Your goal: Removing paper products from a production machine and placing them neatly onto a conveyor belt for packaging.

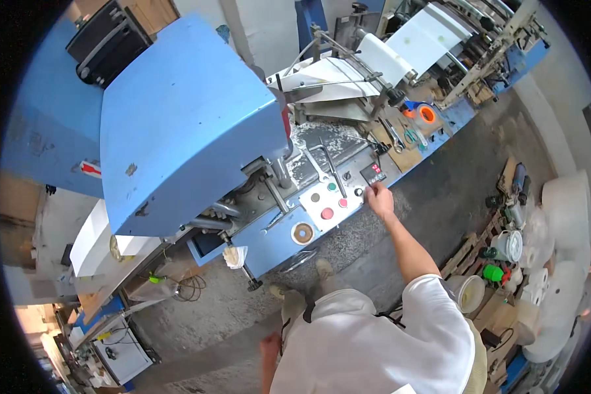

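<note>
My right hand point(379, 201) reaches to the right edge of a white control panel point(316, 197). Its fingers are drawn together at a small black knob point(358, 192) and seem to grip it. Close by are a red button point(327, 213), a green button point(331, 187) and a small dark display point(373, 173) with red digits. Down by my side hangs my left hand point(269, 347), its fingers curled, with nothing visible in them. A wrench point(318, 164) and a T-shaped bar point(335, 172) lie on the machine bed above the panel.
A large blue machine cover point(190, 125) rises at left. White web material point(430, 43) runs over rollers at upper right. Scissors point(410, 136), pliers point(394, 134) and an orange tape roll point(426, 114) lie on the bench. Buckets point(507, 245) and wrapped rolls point(565, 210) stand at right.
</note>
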Motion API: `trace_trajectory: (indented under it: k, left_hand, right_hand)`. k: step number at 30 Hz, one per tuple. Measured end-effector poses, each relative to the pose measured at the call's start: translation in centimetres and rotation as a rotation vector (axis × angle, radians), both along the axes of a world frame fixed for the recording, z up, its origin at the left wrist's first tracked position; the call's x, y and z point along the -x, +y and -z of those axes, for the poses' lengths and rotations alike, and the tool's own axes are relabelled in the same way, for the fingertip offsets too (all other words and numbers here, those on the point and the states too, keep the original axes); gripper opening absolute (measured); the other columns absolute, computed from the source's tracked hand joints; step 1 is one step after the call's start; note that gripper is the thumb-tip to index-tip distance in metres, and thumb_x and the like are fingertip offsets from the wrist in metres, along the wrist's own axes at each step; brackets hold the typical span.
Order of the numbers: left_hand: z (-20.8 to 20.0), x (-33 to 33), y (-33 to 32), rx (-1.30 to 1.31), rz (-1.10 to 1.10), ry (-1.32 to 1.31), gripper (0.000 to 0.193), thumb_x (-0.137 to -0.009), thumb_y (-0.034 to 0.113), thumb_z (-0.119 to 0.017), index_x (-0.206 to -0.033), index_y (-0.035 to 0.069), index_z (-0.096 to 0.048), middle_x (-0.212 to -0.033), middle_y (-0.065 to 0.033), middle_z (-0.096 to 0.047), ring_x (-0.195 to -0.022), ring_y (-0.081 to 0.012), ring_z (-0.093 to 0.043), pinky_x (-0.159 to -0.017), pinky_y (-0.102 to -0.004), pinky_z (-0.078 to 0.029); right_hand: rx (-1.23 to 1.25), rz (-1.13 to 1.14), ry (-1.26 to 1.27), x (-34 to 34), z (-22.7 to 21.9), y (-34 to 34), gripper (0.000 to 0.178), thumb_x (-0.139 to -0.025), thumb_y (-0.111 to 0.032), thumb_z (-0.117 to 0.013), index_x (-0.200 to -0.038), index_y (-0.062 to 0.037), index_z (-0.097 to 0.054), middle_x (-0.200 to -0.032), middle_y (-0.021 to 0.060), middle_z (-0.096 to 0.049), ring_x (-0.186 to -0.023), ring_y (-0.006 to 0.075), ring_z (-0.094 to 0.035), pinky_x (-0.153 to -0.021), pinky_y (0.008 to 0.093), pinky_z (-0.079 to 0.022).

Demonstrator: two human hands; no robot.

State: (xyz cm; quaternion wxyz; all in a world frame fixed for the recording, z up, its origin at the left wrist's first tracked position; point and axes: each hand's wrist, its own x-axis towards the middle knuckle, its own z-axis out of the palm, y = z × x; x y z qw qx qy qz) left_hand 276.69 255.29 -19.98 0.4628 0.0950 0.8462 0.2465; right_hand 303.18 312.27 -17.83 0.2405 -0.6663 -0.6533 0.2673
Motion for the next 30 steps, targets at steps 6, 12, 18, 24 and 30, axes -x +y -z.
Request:
trace_trajectory:
  k: [6, 12, 18, 24, 30]
  left_hand:
    - [0.3, 1.7, 0.2, -0.066, -0.122, -0.157, 0.020, -0.090, 0.015, -0.056, -0.076, 0.005, -0.069, -0.065, -0.0014, -0.061, -0.058, -0.0097, -0.055, -0.052, -0.0264, -0.044]
    - [2.1, 3.1, 1.1, -0.140, -0.180, -0.159, 0.026, -0.093, 0.017, -0.054, -0.073, 0.004, -0.066, -0.066, -0.0038, -0.061, -0.059, -0.0117, -0.055, -0.054, -0.0281, -0.043]
    - [-1.5, 1.9, 3.4, -0.195, 0.091, -0.051, 0.026, -0.091, 0.013, -0.053, -0.071, 0.005, -0.067, -0.063, -0.0027, -0.060, -0.057, -0.0112, -0.055, -0.050, -0.0281, -0.042]
    - [-1.8, 1.4, 3.5, -0.034, 0.017, -0.047, 0.028, -0.091, 0.016, -0.053, -0.071, 0.003, -0.068, -0.059, -0.0027, -0.059, -0.055, -0.0104, -0.054, -0.050, -0.0285, -0.042]
    - [5.9, 2.6, -0.6, -0.134, -0.286, -0.216, 0.023, -0.087, 0.019, -0.062, -0.088, -0.004, -0.068, -0.076, -0.0068, -0.066, -0.071, -0.0145, -0.058, -0.063, -0.0304, -0.046]
  right_hand:
    - [0.018, -0.154, -0.176, 2.4, -1.2, -1.6, 0.043, -0.079, -0.044, -0.071, -0.092, -0.0036, -0.066, -0.085, 0.0171, -0.068, -0.081, 0.0354, -0.067, -0.070, 0.0444, -0.052]
    - [-0.021, -0.227, -0.232, 3.5, -1.5, -1.5, 0.029, -0.079, -0.031, -0.072, -0.090, -0.0047, -0.066, -0.099, 0.0198, -0.063, -0.088, 0.0385, -0.065, -0.076, 0.0472, -0.053]
    - [0.012, -0.219, -0.268, 3.3, -1.0, -1.4, 0.029, -0.080, -0.033, -0.071, -0.096, -0.0082, -0.069, -0.099, 0.0173, -0.065, -0.090, 0.0359, -0.065, -0.077, 0.0456, -0.053]
    - [-0.048, -0.230, -0.252, 3.4, -0.9, -1.4, 0.024, -0.080, -0.028, -0.070, -0.093, -0.0083, -0.069, -0.095, 0.0168, -0.064, -0.087, 0.0356, -0.065, -0.076, 0.0459, -0.054]
    - [-0.041, -0.230, -0.235, 3.6, -1.4, -1.3, 0.022, -0.080, -0.026, -0.070, -0.092, -0.0076, -0.068, -0.096, 0.0180, -0.063, -0.087, 0.0372, -0.065, -0.076, 0.0463, -0.054]
